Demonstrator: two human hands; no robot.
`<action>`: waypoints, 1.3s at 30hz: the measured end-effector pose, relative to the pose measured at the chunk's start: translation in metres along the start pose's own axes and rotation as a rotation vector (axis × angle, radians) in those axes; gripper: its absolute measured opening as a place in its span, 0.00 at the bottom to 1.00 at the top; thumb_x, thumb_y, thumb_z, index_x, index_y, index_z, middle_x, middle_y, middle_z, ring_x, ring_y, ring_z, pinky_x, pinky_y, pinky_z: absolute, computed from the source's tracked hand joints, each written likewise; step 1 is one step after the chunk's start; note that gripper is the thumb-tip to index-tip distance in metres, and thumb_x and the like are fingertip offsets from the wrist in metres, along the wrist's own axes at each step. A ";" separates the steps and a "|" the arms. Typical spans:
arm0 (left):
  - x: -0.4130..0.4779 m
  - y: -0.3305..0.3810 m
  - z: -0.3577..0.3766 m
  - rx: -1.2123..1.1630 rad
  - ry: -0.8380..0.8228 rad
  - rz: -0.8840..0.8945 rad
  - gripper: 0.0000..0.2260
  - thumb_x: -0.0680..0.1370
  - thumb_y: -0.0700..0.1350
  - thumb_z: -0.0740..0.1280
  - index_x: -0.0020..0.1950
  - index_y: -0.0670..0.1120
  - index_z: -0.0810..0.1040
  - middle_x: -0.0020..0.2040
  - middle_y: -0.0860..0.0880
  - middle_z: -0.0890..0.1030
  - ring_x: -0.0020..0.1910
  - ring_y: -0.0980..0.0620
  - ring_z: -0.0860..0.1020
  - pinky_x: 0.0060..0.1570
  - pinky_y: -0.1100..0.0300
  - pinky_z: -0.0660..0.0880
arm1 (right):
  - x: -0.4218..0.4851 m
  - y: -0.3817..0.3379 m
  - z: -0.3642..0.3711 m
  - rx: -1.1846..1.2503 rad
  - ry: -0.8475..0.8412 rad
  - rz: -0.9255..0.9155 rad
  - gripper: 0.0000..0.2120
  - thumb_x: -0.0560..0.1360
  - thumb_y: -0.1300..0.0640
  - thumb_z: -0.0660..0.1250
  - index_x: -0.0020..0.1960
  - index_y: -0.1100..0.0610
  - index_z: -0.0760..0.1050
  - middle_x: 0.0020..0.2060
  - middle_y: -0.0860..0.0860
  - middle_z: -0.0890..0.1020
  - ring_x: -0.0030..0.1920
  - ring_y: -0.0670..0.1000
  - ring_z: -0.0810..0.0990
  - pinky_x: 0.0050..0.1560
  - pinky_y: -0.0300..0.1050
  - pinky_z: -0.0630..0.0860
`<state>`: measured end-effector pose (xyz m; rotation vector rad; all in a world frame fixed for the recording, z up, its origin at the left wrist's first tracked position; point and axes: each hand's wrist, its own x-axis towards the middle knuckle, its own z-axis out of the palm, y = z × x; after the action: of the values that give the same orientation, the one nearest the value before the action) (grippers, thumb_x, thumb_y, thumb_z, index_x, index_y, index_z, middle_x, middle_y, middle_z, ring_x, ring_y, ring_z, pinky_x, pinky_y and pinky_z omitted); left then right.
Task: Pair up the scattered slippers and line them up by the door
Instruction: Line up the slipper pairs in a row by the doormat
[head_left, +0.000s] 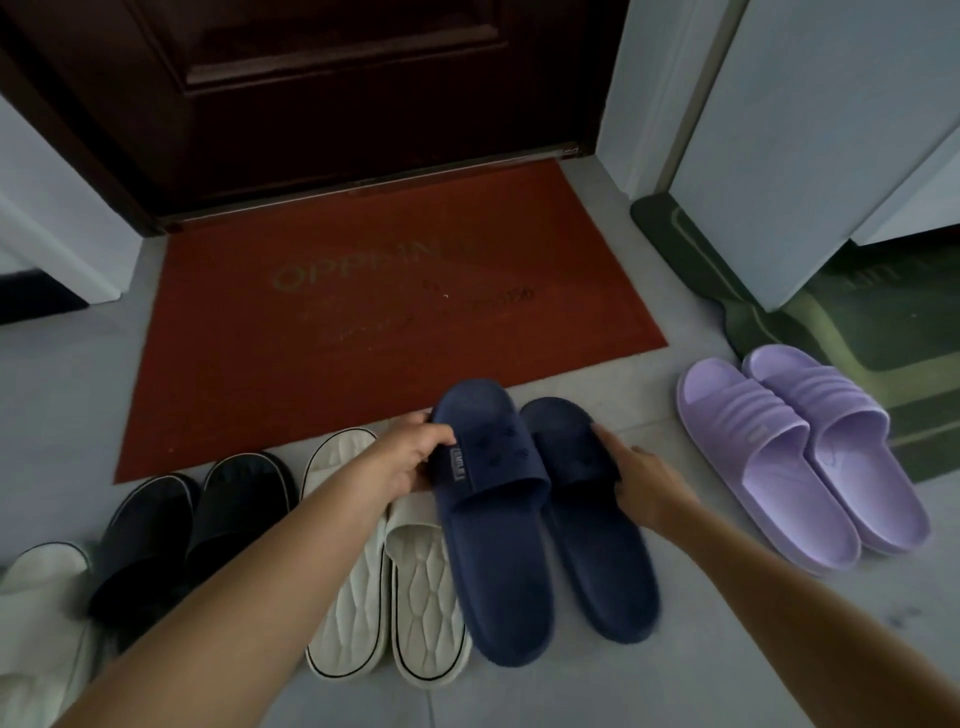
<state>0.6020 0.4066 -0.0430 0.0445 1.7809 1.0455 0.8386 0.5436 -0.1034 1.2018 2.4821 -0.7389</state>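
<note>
Two navy blue slippers lie side by side at the centre, toes toward the door. My left hand (410, 457) grips the strap of the left navy slipper (493, 545). My right hand (644, 478) holds the strap edge of the right navy slipper (597, 551). Left of them sits a cream quilted pair (384, 597), partly under my left forearm. Further left is a black pair (171, 530). A lilac pair (800, 457) rests to the right. One more cream slipper (36, 597) shows at the left edge.
A red doormat (363, 322) lies before the dark brown door (322, 93). A green mat (852, 332) sits at the right under a white door panel (810, 145). Grey floor tiles (675, 686) surround the slippers.
</note>
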 end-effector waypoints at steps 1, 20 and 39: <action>0.001 0.000 0.010 -0.002 -0.011 0.001 0.08 0.74 0.32 0.61 0.44 0.44 0.75 0.35 0.44 0.77 0.32 0.47 0.75 0.30 0.61 0.74 | -0.001 0.013 -0.006 -0.032 0.021 0.011 0.34 0.76 0.59 0.57 0.76 0.43 0.46 0.65 0.59 0.73 0.62 0.61 0.74 0.63 0.54 0.71; -0.007 -0.061 0.126 0.159 0.105 -0.124 0.33 0.76 0.51 0.65 0.75 0.63 0.49 0.71 0.44 0.55 0.31 0.54 0.63 0.28 0.63 0.68 | -0.018 0.069 -0.035 -0.166 0.119 0.189 0.34 0.77 0.61 0.56 0.76 0.41 0.46 0.62 0.58 0.75 0.56 0.61 0.78 0.55 0.57 0.76; -0.017 -0.006 0.056 0.202 0.006 0.062 0.31 0.77 0.43 0.64 0.75 0.61 0.55 0.69 0.48 0.64 0.47 0.52 0.72 0.35 0.53 0.79 | -0.038 0.030 -0.043 -0.229 0.261 -0.050 0.37 0.67 0.58 0.67 0.74 0.49 0.59 0.66 0.56 0.69 0.63 0.61 0.70 0.61 0.56 0.69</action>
<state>0.6557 0.4301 -0.0395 0.2222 1.8952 0.9059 0.8844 0.5591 -0.0603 1.2213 2.7237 -0.3119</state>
